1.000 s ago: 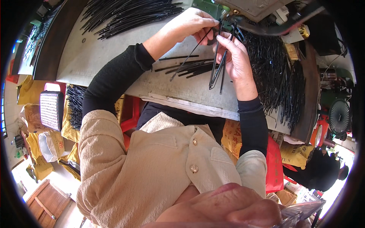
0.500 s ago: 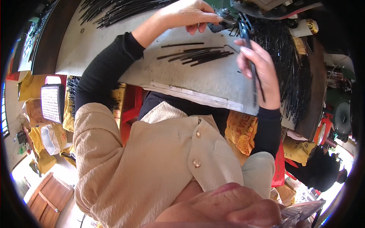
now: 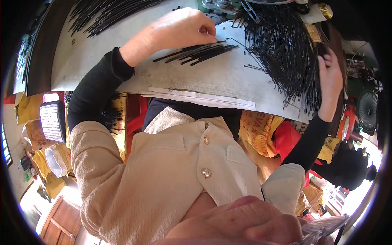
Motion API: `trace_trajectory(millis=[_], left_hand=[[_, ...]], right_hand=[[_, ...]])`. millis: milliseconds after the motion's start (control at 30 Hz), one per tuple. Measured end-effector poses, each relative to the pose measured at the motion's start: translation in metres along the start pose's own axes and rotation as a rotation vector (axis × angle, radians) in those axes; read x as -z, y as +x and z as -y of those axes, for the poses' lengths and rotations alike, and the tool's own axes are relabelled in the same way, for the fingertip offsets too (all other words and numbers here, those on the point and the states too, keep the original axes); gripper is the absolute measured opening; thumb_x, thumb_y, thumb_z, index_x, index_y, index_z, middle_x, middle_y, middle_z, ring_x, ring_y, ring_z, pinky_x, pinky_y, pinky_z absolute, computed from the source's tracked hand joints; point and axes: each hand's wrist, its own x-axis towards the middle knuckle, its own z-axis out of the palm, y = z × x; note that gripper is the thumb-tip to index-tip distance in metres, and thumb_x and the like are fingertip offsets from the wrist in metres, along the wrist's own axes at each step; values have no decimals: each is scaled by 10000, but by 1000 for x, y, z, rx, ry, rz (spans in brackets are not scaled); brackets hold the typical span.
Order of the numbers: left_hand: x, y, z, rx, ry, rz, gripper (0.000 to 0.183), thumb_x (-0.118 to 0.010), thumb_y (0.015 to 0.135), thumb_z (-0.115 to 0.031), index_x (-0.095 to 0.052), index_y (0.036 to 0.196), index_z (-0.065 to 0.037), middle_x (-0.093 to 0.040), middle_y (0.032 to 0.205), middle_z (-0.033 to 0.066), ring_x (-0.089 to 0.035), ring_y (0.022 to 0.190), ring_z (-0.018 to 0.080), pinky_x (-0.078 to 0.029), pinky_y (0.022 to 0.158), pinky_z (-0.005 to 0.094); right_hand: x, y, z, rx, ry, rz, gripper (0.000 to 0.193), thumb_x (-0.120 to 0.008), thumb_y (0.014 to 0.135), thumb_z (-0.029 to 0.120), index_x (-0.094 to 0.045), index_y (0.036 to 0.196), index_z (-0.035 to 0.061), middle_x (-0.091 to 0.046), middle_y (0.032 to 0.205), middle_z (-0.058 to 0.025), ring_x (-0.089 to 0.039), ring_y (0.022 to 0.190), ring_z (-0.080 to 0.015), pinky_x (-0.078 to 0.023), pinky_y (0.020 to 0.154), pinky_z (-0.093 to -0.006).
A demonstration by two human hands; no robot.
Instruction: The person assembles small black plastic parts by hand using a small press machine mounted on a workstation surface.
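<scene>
My left hand (image 3: 185, 26) is over the far middle of the worktable, fingers curled and thumb pressed in at the end of a small group of thin black rods (image 3: 204, 54). It seems to pinch one of these rods, though the hand partly hides it. My right hand (image 3: 331, 79) is at the table's right rim, beside a large heap of thin black rods with bent ends (image 3: 281, 53). Its fingers are bent together against something dark that I cannot make out.
Longer black rods (image 3: 110, 14) lie in rows at the far left of the pale tabletop (image 3: 94, 61). A metal device (image 3: 222, 6) stands at the far edge. Yellow sacks (image 3: 259, 130) are below the near edge, and a fan (image 3: 367, 110) is at the right.
My right hand has let go of the long black rods it held and moved right to the table's rim. My left hand has come nearer, from the metal device to the small group of rods.
</scene>
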Motion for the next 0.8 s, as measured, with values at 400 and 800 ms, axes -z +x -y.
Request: trace_trajectory(millis=[400,800], left_hand=[[-15,8,-10,89,199,46,180,-638,746,-197,-640,835,-41,-629,714,113,-605,646,270,-487,619,323],[-13,16,5,115,34,-15,203,-616,810,-221,-671,895,-45,-650,762,125,-602,639,255,-483,620,311]], right_hand=[[-51,-21,106,643,154,-17,187,-592,785,99,-618,969,72,-609,964,-44,-580,907,-234,-474,749,-332],[-66,-10,112,835,125,28,70,-561,779,68,-597,822,26,-565,841,-64,-551,860,-233,-438,762,-331]])
